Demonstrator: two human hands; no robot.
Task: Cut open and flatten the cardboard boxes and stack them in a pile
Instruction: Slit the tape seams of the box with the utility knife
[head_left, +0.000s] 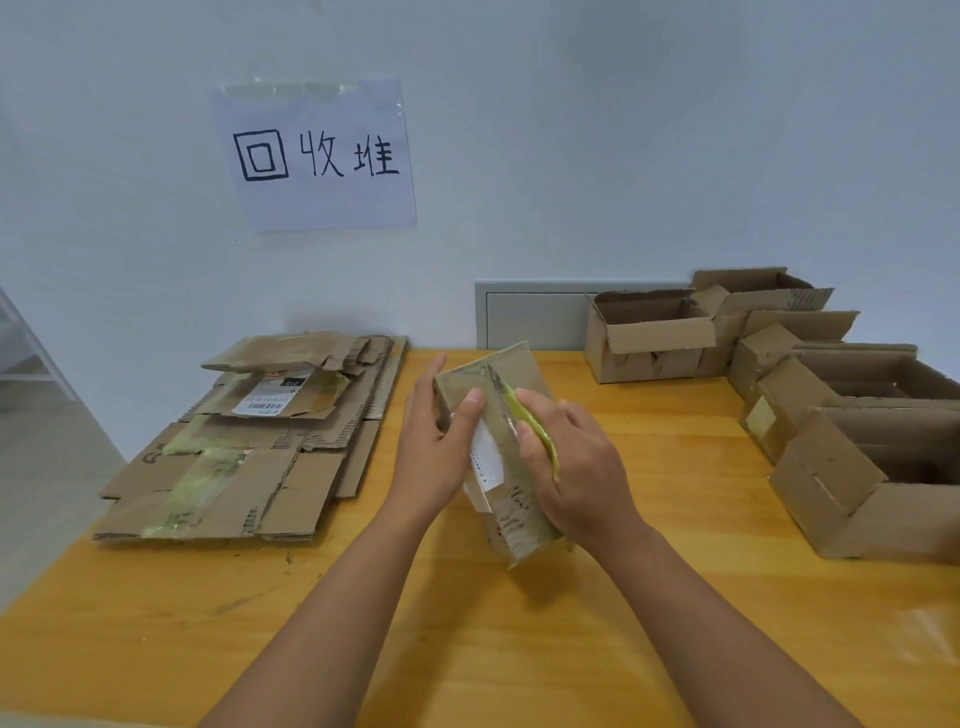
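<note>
Head view: a person's two bare arms reached over a wooden table (467, 649).
Box: a small taped cardboard box (511, 499) stood tilted on the table's middle, held between both hands, its far end raised toward the wall.
Left hand: the left hand (434, 441) gripped the box's left side, thumb curled onto its top face, fingers reaching along the far side.
Right hand: the right hand (576, 467) pinched a strip of yellow-green tape (535, 431) along the box's top seam, thumb and fingers curled round it.
Pile: flattened boxes (249, 441) lay stacked at the table's left, well apart from the held box.
Open boxes: several uncut boxes (852, 415) stood along the right edge and back right corner, flaps up.
Sign: a handwritten paper sign (317, 156) was taped to the wall above the pile.
</note>
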